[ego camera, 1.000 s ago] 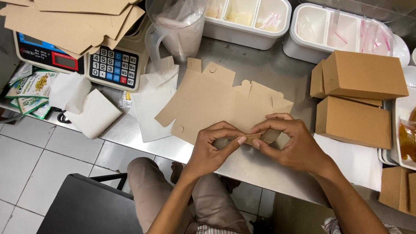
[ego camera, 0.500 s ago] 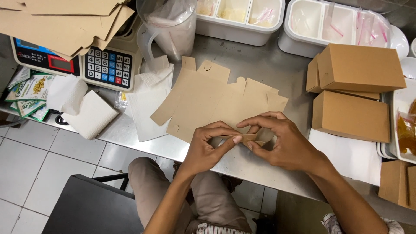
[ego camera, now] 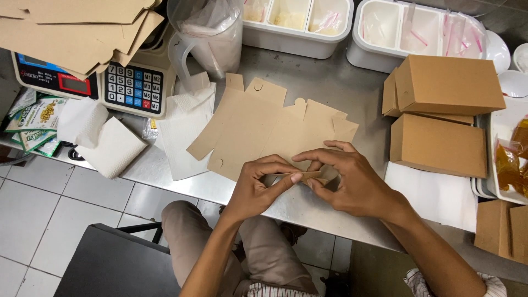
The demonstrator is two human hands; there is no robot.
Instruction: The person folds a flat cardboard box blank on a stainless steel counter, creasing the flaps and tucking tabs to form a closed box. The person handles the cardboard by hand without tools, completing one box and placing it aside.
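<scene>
While the flat cardboard blank [ego camera: 258, 135] lies on the steel counter [ego camera: 341, 82], long axis slanting away to our left, we pinch its near flap [ego camera: 308, 176] between left hand [ego camera: 256, 190] and right hand [ego camera: 352, 184], both equally close, fingertips closed on it.

Stainless steel desk [ego camera: 324, 77], scuffed, soft glare on far part. Floor [ego camera: 38, 220] near left: pale grey square tiles, darker grout. Black stool [ego camera: 110, 264] under the near desk edge. Even overhead light, no hard shadows.
</scene>
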